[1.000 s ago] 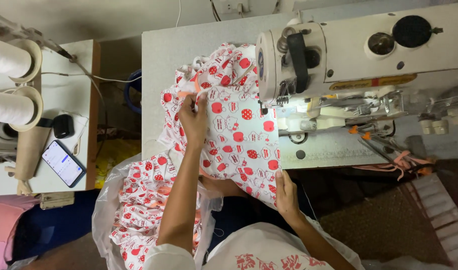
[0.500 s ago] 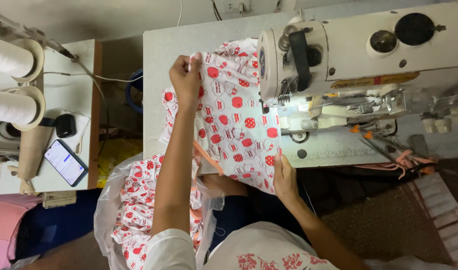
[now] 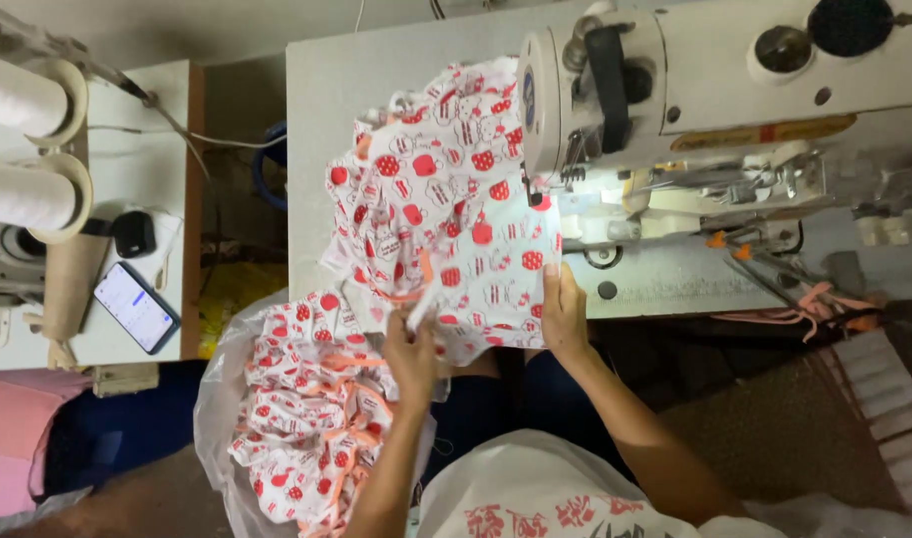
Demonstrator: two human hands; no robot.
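Note:
A white cloth with a red print and orange trim (image 3: 446,209) lies on the sewing table (image 3: 376,70), its right edge under the head of the white sewing machine (image 3: 695,90). My left hand (image 3: 411,354) pinches the cloth's near edge by the orange trim, at the table's front. Resting flat on the cloth's right near corner, beside the needle plate, is my right hand (image 3: 564,319).
A clear plastic bag (image 3: 227,418) at lower left holds several more pieces of the same printed cloth (image 3: 302,418). Left stand carries two white thread cones (image 3: 22,149) and a phone (image 3: 135,307). Orange trim scraps (image 3: 815,304) lie at the table's right front edge.
My left hand has come back from the far part of the cloth to its near edge. The cloth has bunched up toward the machine. My right hand stayed at the near right corner.

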